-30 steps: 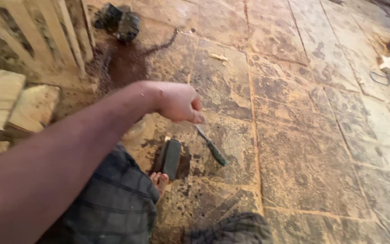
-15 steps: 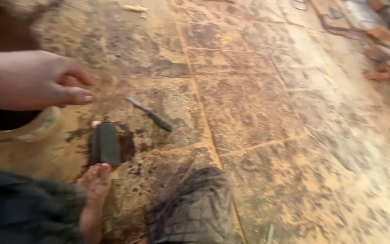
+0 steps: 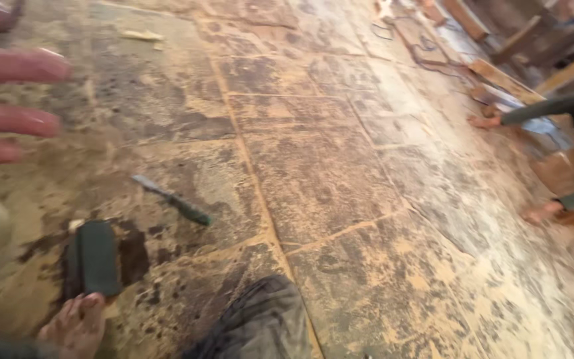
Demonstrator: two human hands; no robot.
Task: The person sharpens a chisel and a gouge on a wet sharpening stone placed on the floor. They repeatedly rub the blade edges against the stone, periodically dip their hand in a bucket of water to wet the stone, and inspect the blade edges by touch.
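Above the dusty floor, the left hand was held spread, empty; chisel and sharpening stone lay ungrasped.

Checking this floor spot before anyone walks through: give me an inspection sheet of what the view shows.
Surface: tiled floor, dusty, dark wet stains near the block.
Job's things: dark rectangular block lying flat; chisel-like tool beside it, apart.
Clutter: pale wood scrap far left; planks far right.
Hands: left hand open, fingers spread, holding nothing; right hand not in view.
Cables: cord looped by the planks.
Surroundings: person's bare foot touching the block's near end, knee; another person's feet at right.
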